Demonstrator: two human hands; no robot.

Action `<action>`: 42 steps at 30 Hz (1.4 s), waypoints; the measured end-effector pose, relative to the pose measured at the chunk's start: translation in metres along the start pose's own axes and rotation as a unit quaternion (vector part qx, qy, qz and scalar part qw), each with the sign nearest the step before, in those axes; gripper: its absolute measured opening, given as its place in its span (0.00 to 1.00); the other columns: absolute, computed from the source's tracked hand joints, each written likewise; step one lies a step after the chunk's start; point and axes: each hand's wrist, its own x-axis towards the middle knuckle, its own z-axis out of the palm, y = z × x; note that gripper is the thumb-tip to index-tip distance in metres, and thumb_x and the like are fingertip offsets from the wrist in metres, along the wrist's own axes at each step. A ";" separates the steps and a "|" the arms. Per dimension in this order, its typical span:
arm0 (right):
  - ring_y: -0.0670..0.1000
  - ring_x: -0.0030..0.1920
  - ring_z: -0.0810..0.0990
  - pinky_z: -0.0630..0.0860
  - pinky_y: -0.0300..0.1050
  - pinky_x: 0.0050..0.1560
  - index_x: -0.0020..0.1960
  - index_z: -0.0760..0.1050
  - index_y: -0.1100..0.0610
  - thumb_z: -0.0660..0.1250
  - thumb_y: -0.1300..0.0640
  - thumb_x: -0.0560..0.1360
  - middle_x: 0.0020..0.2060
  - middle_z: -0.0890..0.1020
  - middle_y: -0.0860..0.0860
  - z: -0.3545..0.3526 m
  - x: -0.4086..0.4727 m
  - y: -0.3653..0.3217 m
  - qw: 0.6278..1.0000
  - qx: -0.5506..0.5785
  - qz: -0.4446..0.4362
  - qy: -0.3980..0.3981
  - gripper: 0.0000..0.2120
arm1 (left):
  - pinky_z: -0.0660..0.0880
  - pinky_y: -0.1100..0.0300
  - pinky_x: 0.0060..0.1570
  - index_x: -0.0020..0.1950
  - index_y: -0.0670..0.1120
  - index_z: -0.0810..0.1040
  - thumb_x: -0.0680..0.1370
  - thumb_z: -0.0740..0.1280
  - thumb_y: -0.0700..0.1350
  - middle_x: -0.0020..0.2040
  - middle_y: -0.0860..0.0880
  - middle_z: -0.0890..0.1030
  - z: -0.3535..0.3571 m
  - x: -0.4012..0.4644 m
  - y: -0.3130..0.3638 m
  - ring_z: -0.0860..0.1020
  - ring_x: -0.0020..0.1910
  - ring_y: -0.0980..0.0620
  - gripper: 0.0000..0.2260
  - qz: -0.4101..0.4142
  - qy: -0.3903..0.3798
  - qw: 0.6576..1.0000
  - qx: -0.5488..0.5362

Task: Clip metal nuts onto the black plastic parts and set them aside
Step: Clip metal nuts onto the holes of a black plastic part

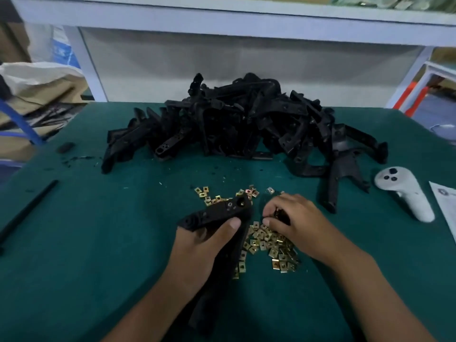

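Black plastic part: gripped in the left hand, near centre, above the green surface.
Right hand: fingers curled, pinching among the metal nuts.
Pile of black parts: far centre.

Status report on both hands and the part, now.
Left hand grips black plastic part. Right hand curled on the loose metal nuts, picking. Parts pile behind; nothing in the way.
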 end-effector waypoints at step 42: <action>0.46 0.45 0.85 0.78 0.35 0.35 0.54 0.87 0.57 0.70 0.64 0.72 0.48 0.86 0.52 -0.002 0.006 -0.021 0.612 0.767 0.192 -0.012 0.13 | 0.81 0.61 0.40 0.50 0.53 0.87 0.71 0.75 0.56 0.45 0.43 0.86 0.001 -0.002 -0.010 0.85 0.43 0.52 0.11 -0.005 -0.012 1.000 0.007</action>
